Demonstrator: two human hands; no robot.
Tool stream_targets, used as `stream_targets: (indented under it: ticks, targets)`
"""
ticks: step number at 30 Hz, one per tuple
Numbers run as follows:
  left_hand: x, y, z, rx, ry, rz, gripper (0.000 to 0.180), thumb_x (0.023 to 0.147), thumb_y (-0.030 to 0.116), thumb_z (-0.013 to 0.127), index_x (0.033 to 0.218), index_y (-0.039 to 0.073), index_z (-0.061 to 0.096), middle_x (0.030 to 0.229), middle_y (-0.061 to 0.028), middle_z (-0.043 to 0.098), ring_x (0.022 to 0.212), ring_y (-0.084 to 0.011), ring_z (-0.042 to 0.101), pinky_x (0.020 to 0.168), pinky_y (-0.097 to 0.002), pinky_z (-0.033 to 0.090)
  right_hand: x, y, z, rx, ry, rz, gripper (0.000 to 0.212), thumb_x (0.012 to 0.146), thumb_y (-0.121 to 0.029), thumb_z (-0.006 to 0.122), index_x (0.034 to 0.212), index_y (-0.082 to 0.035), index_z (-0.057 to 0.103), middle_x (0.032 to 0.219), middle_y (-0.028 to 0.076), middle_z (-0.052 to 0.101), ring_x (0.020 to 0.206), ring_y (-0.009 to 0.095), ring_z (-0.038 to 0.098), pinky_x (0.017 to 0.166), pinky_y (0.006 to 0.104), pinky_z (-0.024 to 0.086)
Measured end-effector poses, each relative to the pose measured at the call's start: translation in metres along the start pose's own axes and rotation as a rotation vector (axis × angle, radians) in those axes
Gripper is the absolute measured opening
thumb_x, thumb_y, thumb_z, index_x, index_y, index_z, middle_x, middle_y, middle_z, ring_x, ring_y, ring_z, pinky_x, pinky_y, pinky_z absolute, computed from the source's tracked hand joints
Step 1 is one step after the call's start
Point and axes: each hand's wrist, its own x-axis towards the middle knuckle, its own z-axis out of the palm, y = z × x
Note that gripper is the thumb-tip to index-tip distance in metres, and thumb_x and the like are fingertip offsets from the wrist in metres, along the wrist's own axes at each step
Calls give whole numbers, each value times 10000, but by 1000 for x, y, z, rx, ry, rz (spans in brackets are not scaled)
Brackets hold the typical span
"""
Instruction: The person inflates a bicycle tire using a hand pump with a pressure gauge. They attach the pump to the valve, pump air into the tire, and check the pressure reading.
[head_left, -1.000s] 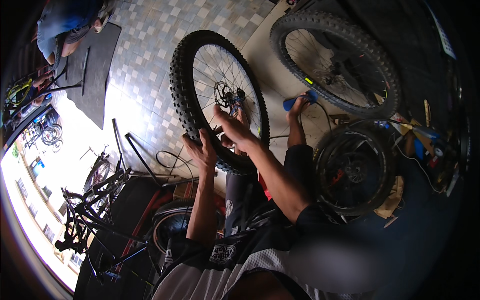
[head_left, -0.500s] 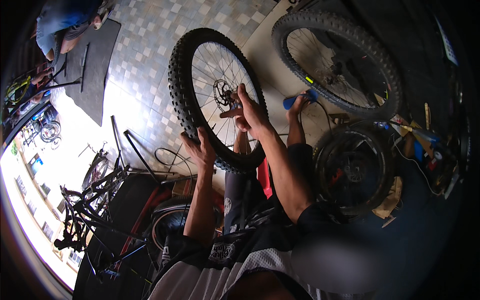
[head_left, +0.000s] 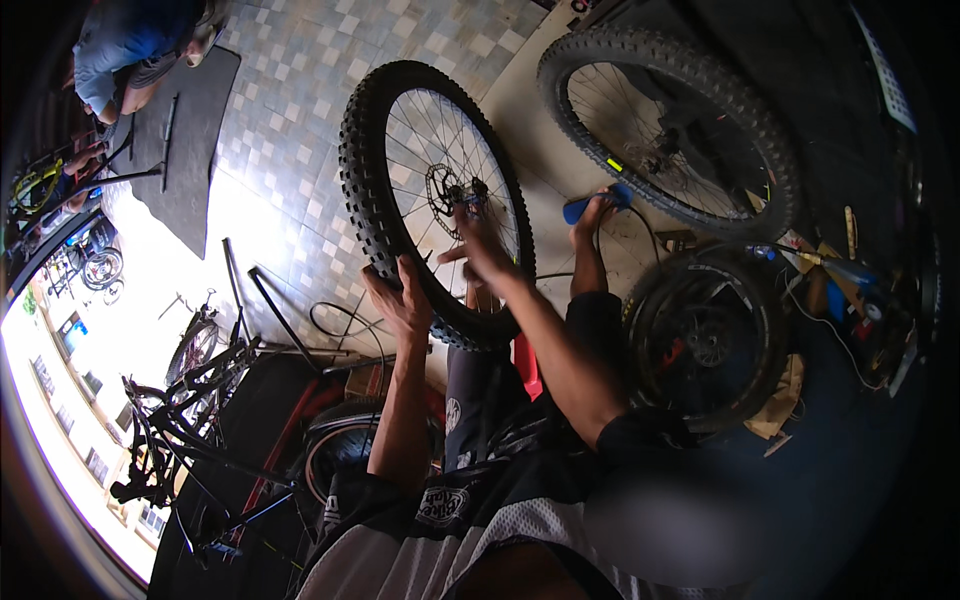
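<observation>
A bicycle wheel point(head_left: 362, 190) with a knobby black tyre stands tilted in front of me. My left hand point(head_left: 402, 302) grips its tyre at the lower left, fingers against the tread and thumb on the sidewall. In front of the spokes, just below the hub, is my right hand point(head_left: 485, 252). Motion smears its fingers, and whether they touch the hub or spokes cannot be made out. A disc brake rotor point(head_left: 436, 203) sits on the hub's left side.
Another knobby wheel point(head_left: 600, 155) leans at the upper right, above more wheels point(head_left: 645, 375). Bike frames point(head_left: 190, 410) stand at the lower left by a bright opening. A person in blue point(head_left: 135, 45) crouches by a dark mat point(head_left: 195, 130). A hose point(head_left: 330, 325) lies on the tiled floor.
My right hand has moved down and slightly left across the spokes, its fingers now blurred. My left hand keeps its hold, and the wheel has barely shifted.
</observation>
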Motion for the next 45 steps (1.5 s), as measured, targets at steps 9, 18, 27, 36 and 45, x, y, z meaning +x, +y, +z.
stream_targets:
  ticks: [9, 18, 27, 36, 45]
  targets:
    - [-8, -3, 3, 21, 11, 19, 661, 966, 545, 598, 1129, -87, 488, 927, -257, 547, 845, -405, 537, 807, -492, 449, -9, -3, -19, 254, 42, -190, 846, 976, -721, 479, 1493, -60, 370, 859, 163, 745, 377, 104, 488, 346, 233, 330]
    - [-9, -3, 4, 45, -1, -12, 636, 977, 527, 593, 1120, -84, 492, 912, -223, 557, 794, -380, 541, 760, -483, 453, 1, 16, -13, 231, 130, -377, 788, 1022, -701, 341, 1405, -36, 518, 756, 137, 746, 508, 145, 570, 517, 277, 474]
    - [-6, 1, 3, -30, 5, 14, 666, 962, 552, 606, 1122, -86, 500, 930, -257, 551, 840, -387, 540, 794, -490, 444, 9, 20, -5, 378, -147, -288, 726, 1043, -668, 350, 1435, -71, 480, 829, 146, 743, 385, 104, 457, 372, 262, 335]
    - [-8, -9, 3, -32, 4, 0, 581, 977, 478, 623, 1092, -78, 499, 921, -214, 542, 837, -313, 517, 781, -452, 448, 81, 64, -31, -255, -313, -121, 442, 972, -494, 680, 1218, -126, 676, 870, -63, 625, 608, 38, 491, 508, 215, 381]
    - [-6, -15, 16, -97, -32, -39, 793, 977, 516, 619, 1327, -167, 419, 1187, -365, 553, 1068, -419, 549, 965, -501, 443, 83, 55, -38, -229, -374, -90, 449, 939, -525, 667, 1110, -112, 708, 980, -39, 681, 637, 85, 528, 496, 259, 405]
